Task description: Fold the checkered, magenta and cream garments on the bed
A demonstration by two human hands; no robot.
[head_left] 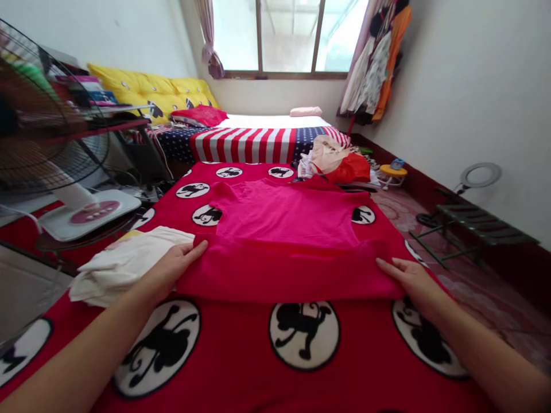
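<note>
A magenta T-shirt [284,229] lies spread on a red blanket [241,338] printed with black monkeys in white circles, its near part folded into a wide band. My left hand [172,272] lies on the band's left end, and my right hand [408,281] lies on its right end. Both sit on the cloth's edge, but I cannot tell whether they grip it. Next to my left hand is a folded white cloth [124,267], its far end overlapping the blanket.
A standing electric fan [55,143] fills the left side. Beyond the shirt are a heap of red and beige clothes [340,163] and a bed with a stars-and-stripes cover [245,143]. On the right floor are a ring light [480,175] and a low folding rack [473,226].
</note>
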